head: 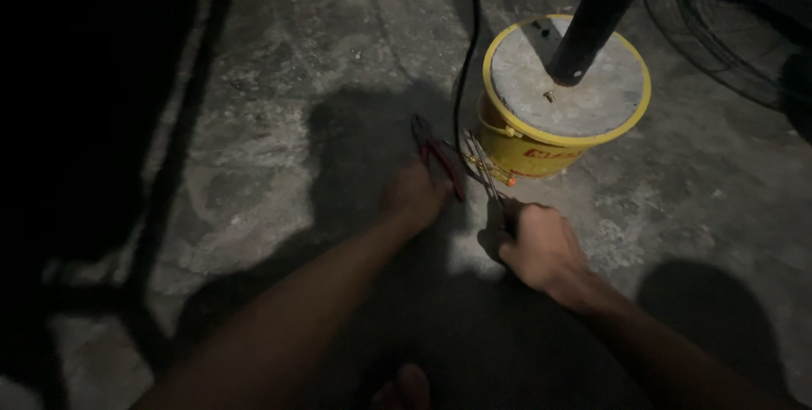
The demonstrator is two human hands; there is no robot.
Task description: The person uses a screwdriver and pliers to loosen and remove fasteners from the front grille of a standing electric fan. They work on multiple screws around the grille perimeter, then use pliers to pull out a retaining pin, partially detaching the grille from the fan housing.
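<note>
Dim scene, concrete floor [279,123], lit patch around the hands.

Left hand [414,197]: reaches forward low over the floor, fingers curled shut around the handles of a pair of red-handled pliers [440,159]. The pliers stick out beyond the knuckles, pointing up and away from the person, with the dark head end toward a black cable [465,55]. The handles look slim, dark red, slightly spread at the far end; the grip itself is in shadow, so which fingers press where cannot be told.

Right hand [541,249]: fist closed on the near end of a thin metal tool with a shiny shaft [482,165]. The shaft runs from the top of the fist up and left toward the base of a yellow plastic bucket filled with grey concrete [584,97]. Its far end lies just beside the bucket's lower wall, near a small orange part there; contact cannot be told. Shaft and pliers lie close together, nearly crossing in front of the bucket.

Bucket: round, yellow rim, flat grey fill, a small screw-like bit near the centre. A thick black pole [600,13] stands tilted in the fill.

A wire fan guard [736,30] lies on the floor at far right. The cable runs from the top edge down to the bucket's left side.
</note>
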